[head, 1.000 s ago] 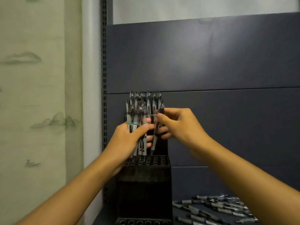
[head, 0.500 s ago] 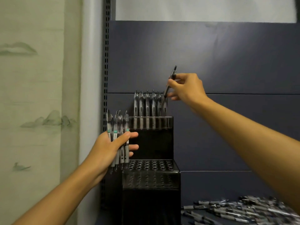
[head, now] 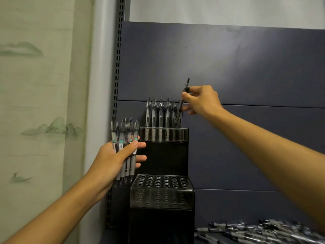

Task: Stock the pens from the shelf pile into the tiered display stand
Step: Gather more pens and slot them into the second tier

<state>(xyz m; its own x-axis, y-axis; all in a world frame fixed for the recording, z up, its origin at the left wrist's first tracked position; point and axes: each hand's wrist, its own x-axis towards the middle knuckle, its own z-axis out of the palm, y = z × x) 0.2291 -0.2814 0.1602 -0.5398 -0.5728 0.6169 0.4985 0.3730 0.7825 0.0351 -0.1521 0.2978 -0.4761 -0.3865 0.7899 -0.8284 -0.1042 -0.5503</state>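
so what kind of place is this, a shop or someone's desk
Most likely a shop's stationery aisle: a dark shelving back panel on a slotted metal upright, a black tiered display stand with rows of holes, and a loose pile of pens on the shelf.

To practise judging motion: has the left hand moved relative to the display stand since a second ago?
Yes. The left hand and its pens have moved left and down, off the stand's top row to beside it.
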